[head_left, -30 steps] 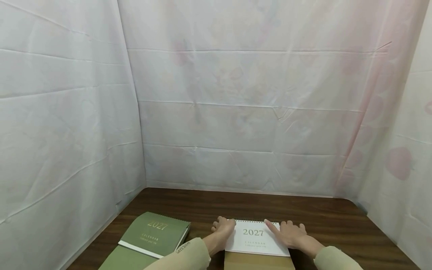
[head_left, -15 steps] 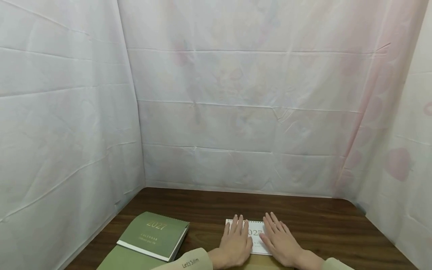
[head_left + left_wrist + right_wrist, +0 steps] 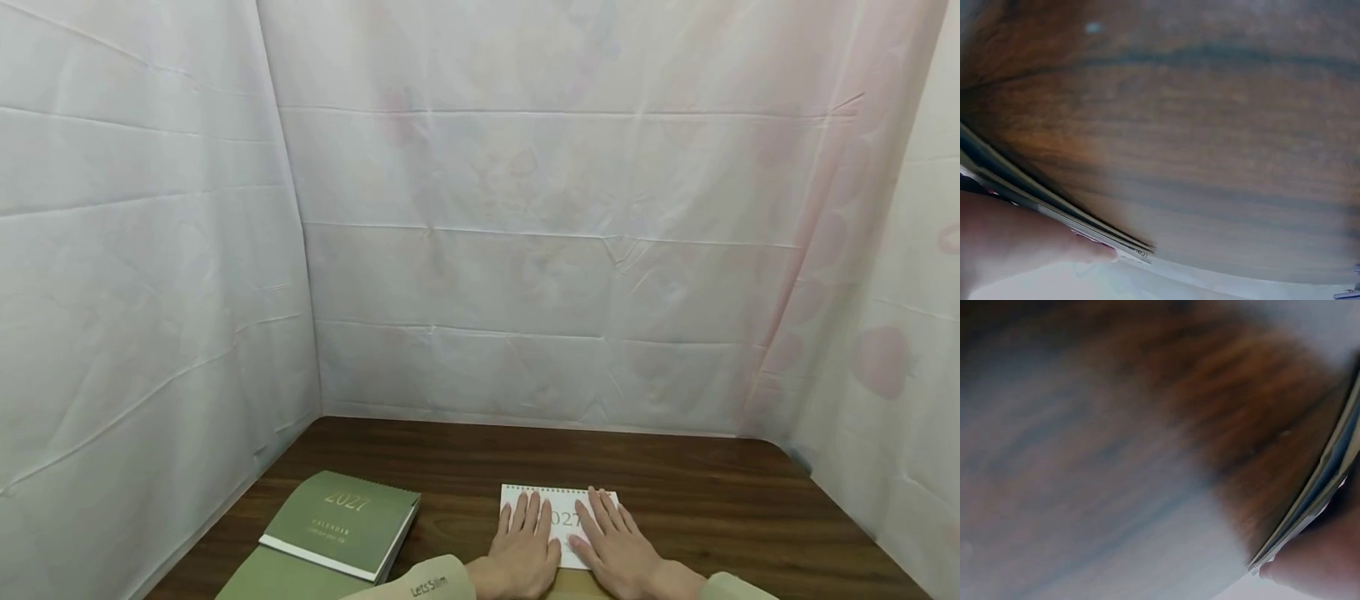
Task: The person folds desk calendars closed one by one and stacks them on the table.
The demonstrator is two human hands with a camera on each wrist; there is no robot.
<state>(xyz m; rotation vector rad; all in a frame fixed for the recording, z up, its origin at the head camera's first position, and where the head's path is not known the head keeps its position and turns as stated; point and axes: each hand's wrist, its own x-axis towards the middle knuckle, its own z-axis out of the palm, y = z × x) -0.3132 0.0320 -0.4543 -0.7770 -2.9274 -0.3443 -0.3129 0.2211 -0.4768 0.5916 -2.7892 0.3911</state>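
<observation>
A white spiral-bound 2027 desk calendar (image 3: 564,537) lies on the table in front of me, its tan base showing at the bottom of the head view. Both hands rest on its cover with straight fingers. My left hand (image 3: 521,546) covers the left part and my right hand (image 3: 618,546) the right part, so part of the printed year is hidden. In the left wrist view the layered edge of the calendar (image 3: 1094,228) runs under a finger. The right wrist view shows the opposite edge of the calendar (image 3: 1310,509), with a finger along it.
A green 2027 desk calendar (image 3: 341,521) with a white strip stands to the left, near my left sleeve (image 3: 435,579). Dark wood tabletop (image 3: 675,467) stretches behind and to the right. Pale curtains (image 3: 465,292) enclose the table at the back and sides.
Both hands have gone from gripping the white calendar's sides to lying flat on its cover. Over the last half second the right hand has slid slightly toward me and left.
</observation>
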